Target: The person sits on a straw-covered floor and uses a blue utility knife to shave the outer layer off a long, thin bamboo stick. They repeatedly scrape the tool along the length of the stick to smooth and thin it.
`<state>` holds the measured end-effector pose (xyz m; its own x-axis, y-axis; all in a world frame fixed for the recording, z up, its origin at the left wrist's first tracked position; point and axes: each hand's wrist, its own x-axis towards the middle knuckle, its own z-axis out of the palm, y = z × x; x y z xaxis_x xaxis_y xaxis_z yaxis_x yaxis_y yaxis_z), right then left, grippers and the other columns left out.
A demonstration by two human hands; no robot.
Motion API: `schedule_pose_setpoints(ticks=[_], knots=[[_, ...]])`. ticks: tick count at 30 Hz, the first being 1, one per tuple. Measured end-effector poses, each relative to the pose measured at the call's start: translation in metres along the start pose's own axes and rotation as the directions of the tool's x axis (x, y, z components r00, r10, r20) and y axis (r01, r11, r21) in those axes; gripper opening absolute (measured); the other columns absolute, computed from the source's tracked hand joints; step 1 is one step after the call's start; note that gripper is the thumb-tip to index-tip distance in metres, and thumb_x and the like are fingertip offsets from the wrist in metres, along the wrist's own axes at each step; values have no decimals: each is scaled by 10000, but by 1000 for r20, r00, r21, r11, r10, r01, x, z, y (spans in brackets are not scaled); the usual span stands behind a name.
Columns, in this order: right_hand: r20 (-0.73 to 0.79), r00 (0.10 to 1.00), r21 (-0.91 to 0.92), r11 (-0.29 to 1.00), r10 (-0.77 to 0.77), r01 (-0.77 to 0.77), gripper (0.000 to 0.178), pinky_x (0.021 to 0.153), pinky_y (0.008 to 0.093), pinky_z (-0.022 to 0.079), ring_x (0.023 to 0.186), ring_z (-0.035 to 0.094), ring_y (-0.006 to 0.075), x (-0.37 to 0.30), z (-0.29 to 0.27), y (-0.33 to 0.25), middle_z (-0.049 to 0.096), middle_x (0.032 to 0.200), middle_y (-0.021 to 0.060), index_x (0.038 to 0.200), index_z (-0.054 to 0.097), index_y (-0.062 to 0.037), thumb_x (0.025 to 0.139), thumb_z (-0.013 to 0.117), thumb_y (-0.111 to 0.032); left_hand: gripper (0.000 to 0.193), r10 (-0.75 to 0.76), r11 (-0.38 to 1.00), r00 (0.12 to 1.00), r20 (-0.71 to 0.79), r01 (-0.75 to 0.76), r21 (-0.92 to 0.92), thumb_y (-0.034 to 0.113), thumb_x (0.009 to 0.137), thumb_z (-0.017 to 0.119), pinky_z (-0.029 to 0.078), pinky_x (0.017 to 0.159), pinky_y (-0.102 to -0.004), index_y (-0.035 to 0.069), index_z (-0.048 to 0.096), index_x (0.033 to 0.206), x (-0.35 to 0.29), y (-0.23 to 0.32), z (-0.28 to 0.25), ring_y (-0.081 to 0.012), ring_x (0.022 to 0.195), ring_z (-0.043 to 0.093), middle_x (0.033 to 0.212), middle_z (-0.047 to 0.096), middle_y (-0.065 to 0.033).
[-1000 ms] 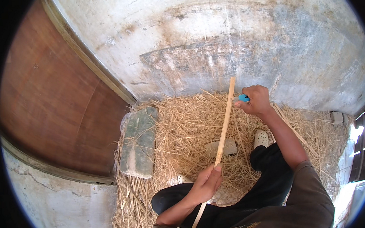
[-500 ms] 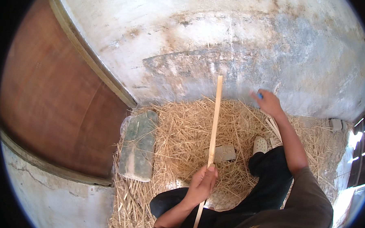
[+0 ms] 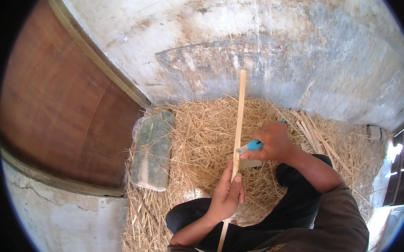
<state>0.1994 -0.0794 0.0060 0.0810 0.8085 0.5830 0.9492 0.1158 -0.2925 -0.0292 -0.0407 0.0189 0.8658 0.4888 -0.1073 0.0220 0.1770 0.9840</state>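
Observation:
A long, pale wooden strip (image 3: pixel 240 111) rises from my lap toward the wall, tilted slightly to the right. My left hand (image 3: pixel 227 194) is closed round its lower part, thumb on top. In my right hand (image 3: pixel 275 140) is a blue utility knife (image 3: pixel 255 145), the fingers wrapped round its handle. The knife's metal blade points left and meets the strip a little above my left fingers. My right thumb lies close to the strip, just below the blade; whether it touches, I cannot tell.
Straw-like litter (image 3: pixel 202 135) covers the floor between my legs and the stained wall (image 3: pixel 275 46). A greenish, worn slab (image 3: pixel 153 150) lies at the left, near a brown door (image 3: pixel 65 100). Several loose strips (image 3: pixel 311 130) lie at the right. A block (image 3: pixel 253 164) shows partly behind my right hand.
My right hand has come down and left with the utility knife, bringing the blade to the strip. The left hand still grips the strip.

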Motion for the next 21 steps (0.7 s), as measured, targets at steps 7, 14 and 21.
schedule_pose_setpoints(ticks=[7, 14, 21], knots=[[-88, 981, -79, 980, 176, -183, 662, 387, 359, 318, 368, 413, 240, 10, 3, 33, 383, 431, 44, 503, 462, -123, 711, 646, -724, 570, -49, 999, 999, -13, 49, 6, 225, 1045, 371, 307, 459, -185, 28, 108, 1511, -4, -5, 12, -27, 485, 346, 593, 378, 56], [-119, 985, -84, 987, 124, -134, 673, 397, 374, 345, 375, 437, 253, -3, 20, 33, 377, 434, 58, 511, 464, -110, 750, 608, -723, 561, 22, 991, 999, 28, -26, 132, 118, 1023, 416, 334, 537, -161, -11, 148, 1498, -5, -10, 4, 3, 594, 397, 777, 484, 43], [-153, 985, -164, 981, 83, -108, 661, 414, 368, 365, 385, 456, 242, 9, 8, 65, 399, 437, 42, 520, 508, -110, 716, 627, -730, 565, 44, 985, 999, 26, -48, 168, 46, 1002, 432, 320, 625, -137, -52, 155, 1485, -12, -16, 7, 8, 720, 375, 990, 470, 9]])
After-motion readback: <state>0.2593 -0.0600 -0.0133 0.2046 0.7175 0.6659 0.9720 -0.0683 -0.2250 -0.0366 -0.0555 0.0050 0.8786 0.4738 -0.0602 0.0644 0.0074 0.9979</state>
